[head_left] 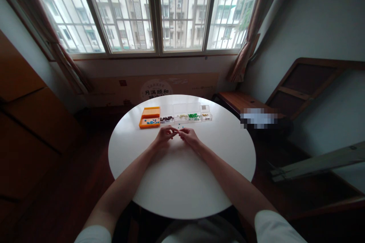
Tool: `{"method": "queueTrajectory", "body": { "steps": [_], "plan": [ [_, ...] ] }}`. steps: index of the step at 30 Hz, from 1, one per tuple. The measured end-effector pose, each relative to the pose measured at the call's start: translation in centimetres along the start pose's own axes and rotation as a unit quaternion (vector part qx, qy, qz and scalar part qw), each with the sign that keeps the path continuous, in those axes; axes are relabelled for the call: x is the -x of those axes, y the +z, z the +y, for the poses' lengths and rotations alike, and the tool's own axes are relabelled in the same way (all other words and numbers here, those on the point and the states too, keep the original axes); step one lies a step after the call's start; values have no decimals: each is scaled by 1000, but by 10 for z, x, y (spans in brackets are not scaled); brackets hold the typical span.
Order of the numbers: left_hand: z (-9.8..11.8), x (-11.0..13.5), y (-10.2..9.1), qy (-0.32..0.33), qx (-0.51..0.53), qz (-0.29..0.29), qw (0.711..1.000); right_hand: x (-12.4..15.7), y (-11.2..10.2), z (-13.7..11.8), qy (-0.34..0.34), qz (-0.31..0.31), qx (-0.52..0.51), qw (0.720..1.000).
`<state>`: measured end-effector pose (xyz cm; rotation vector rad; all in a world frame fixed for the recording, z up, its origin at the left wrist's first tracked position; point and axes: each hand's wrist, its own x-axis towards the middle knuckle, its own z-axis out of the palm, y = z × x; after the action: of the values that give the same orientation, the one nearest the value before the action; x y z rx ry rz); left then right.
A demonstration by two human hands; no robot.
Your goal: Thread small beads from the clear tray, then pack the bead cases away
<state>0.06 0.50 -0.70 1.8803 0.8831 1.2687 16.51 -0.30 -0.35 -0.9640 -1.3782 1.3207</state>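
My left hand (166, 133) and my right hand (188, 136) meet fingertip to fingertip above the white round table (182, 182). Both are closed in a pinch; whatever lies between the fingers is too small to make out. Just beyond them, a few tiny blue-green pieces (179, 126) lie loose on the tabletop. Behind my left hand stands an orange box (149, 111), its lid up, with small blue pieces (152, 122) inside. To its right, open clear plastic cases hold dark brown pieces (167, 119), pale yellow pieces (182, 116), green pieces (194, 115) and gold-coloured bits (205, 115).
A wooden bench (242, 102) stands past the table's right side, with a blurred-out pale item (258, 118) on it. Against the wall under the barred window leans a large printed cardboard panel (114, 87). Wooden cabinets (25, 121) stand on the left.
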Motion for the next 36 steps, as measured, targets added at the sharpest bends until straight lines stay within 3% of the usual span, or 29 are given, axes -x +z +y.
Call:
{"method": "queueTrajectory", "body": {
  "steps": [36],
  "plan": [
    [3, 0, 0, 6, -18, 4, 1000, -1, 0, 2, -4, -3, 13, 1000]
  ]
}}
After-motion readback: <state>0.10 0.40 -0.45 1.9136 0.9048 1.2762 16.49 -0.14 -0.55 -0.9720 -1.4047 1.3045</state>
